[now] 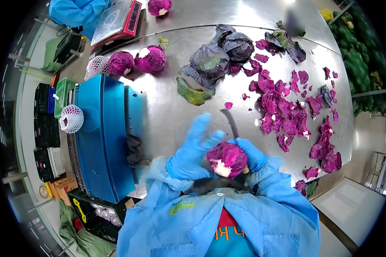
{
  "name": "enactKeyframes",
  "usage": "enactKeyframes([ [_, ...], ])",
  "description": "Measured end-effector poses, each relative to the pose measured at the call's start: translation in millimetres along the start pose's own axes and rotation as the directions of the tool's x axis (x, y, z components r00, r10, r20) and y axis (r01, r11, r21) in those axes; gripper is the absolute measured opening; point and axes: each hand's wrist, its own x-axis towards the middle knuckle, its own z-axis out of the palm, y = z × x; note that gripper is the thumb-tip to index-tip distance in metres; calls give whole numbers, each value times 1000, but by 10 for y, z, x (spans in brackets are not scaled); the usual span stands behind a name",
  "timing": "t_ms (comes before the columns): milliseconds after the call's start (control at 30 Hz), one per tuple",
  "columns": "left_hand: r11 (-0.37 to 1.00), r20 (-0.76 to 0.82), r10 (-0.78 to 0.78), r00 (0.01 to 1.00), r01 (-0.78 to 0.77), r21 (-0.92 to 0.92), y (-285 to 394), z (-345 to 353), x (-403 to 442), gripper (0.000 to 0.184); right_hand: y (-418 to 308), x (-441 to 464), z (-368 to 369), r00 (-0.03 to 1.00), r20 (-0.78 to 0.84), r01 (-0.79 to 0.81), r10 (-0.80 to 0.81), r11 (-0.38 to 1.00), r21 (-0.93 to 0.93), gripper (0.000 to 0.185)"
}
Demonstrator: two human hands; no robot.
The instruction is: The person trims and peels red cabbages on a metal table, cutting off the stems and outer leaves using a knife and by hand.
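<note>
A peeled red cabbage [227, 159] with a white cut patch is in front of my chest, between my hands. My left hand [191, 152], in a blue glove, is beside its left side with the fingers spread and slightly blurred. On the other side, my right hand [251, 155], also gloved, is closed around a knife [231, 121]. Its dark curved blade points away from me over the steel table [167, 128]. Whether the right hand also presses on the cabbage is hard to make out.
Two dark unpeeled cabbages [209, 62] lie farther up, near a loose green outer leaf [193, 92]. Torn purple leaves [283, 107] cover the right side. Peeled cabbages [150, 59] sit by a red scale [118, 23]. A blue box-shaped unit [103, 137] stands left; a blue-sleeved person [77, 13] is beyond.
</note>
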Motion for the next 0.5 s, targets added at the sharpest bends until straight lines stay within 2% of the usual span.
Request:
enactKeyframes([
  [33,997,170,78,982,-74,-29,-15,-18,16,91,86,76,-38,999,-47,-9,7,999,-42,39],
  [67,971,168,75,983,-34,-235,-88,68,-34,92,159,148,-75,996,-92,-21,13,996,-83,39],
  [133,792,170,63,983,55,-608,-328,409,-238,96,195,176,-96,984,-174,45,-39,998,36,37],
  [167,745,99,-41,994,96,-660,-337,524,-300,94,214,179,-104,974,-220,84,-61,992,96,36],
  [233,792,-24,-308,951,242,-560,-339,711,-501,90,148,62,-120,942,-248,192,-229,968,-165,36],
  [300,829,-227,-490,842,370,-420,-311,869,-605,91,123,-33,-56,865,-303,224,-399,849,-478,38],
  [333,745,-252,-643,723,514,-425,-296,976,-671,94,139,-75,-46,852,-270,181,-448,736,-652,39],
  [400,707,-353,-707,612,630,-322,-269,1073,-645,101,212,-160,-33,844,-167,70,-509,414,-908,40],
  [433,672,-325,-737,593,693,-259,-222,1051,-621,103,291,-166,-39,839,-86,107,-537,318,-942,38],
  [500,593,-272,-791,548,796,-121,-138,963,-546,107,444,-117,-69,782,110,144,-614,5,-990,36],
])
